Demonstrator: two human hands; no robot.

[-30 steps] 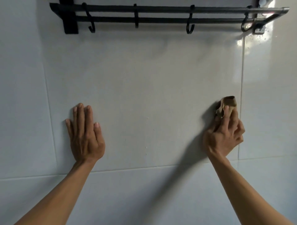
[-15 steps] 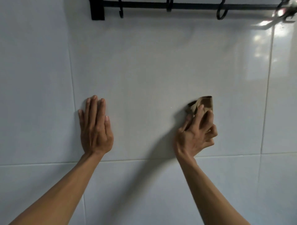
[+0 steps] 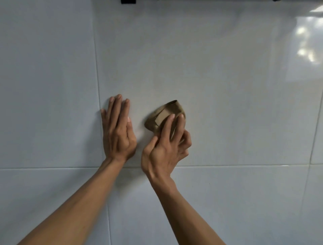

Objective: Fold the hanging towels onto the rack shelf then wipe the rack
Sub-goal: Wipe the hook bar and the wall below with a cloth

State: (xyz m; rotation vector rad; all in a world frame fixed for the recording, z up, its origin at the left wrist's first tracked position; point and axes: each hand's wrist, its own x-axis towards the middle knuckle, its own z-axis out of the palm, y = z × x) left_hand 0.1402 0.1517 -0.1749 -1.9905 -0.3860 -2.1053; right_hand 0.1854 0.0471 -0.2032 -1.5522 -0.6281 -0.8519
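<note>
My right hand (image 3: 166, 146) grips a small bunched brown cloth (image 3: 165, 114) and holds it against the white tiled wall (image 3: 218, 87). My left hand (image 3: 118, 132) lies flat on the wall just left of it, fingers straight and pointing up. Of the black rack only a bracket foot (image 3: 128, 1) shows at the very top edge. No towels are in view.
Glossy white tiles fill the view, with a horizontal grout line (image 3: 244, 165) below the hands and a vertical one (image 3: 97, 70) left of my left hand. Bright window reflections (image 3: 304, 43) sit at the upper right.
My right hand has slid the cloth leftward along the wall until it is close beside my left hand. The view has dropped and shifted, so the rack has nearly left the top edge.
</note>
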